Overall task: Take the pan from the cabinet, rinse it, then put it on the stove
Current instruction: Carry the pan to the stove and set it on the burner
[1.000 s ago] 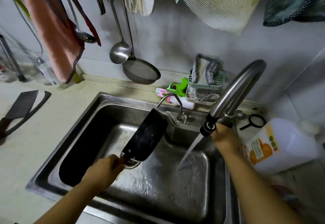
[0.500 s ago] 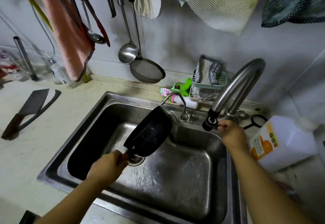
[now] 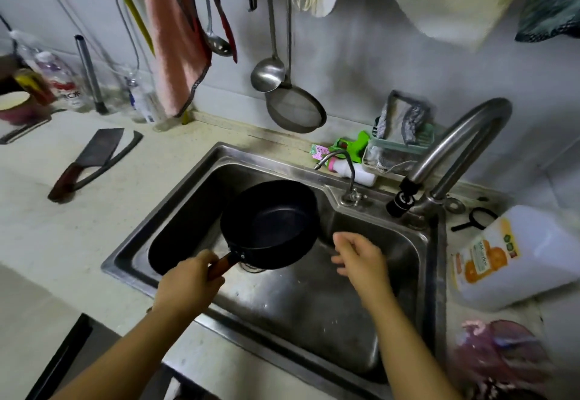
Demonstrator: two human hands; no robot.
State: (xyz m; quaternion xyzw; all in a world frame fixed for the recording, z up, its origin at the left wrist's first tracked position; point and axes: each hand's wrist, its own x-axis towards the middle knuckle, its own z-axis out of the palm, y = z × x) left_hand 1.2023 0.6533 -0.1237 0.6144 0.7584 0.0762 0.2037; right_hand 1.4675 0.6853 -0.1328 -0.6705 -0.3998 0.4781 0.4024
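Observation:
A small black pan (image 3: 270,222) with a brown handle hangs over the steel sink (image 3: 175,179), roughly level, its inside facing up. My left hand (image 3: 191,280) is closed around the handle at the sink's front left. My right hand (image 3: 361,255) hovers over the sink just right of the pan, fingers apart, holding nothing, a little blurred. The curved steel faucet (image 3: 452,148) stands at the sink's back right, and no water runs from its black nozzle. The stove is out of view.
A cleaver (image 3: 91,161) lies on the counter at left. A ladle (image 3: 268,73), a strainer (image 3: 295,110) and a pink towel (image 3: 175,38) hang on the wall. A white jug (image 3: 518,255) lies right of the sink. A small rack with cloths (image 3: 398,142) sits behind the sink.
The water stopped and my right hand left the faucet, dropping over the sink beside the pan. My left hand turned the pan from tilted on edge to level.

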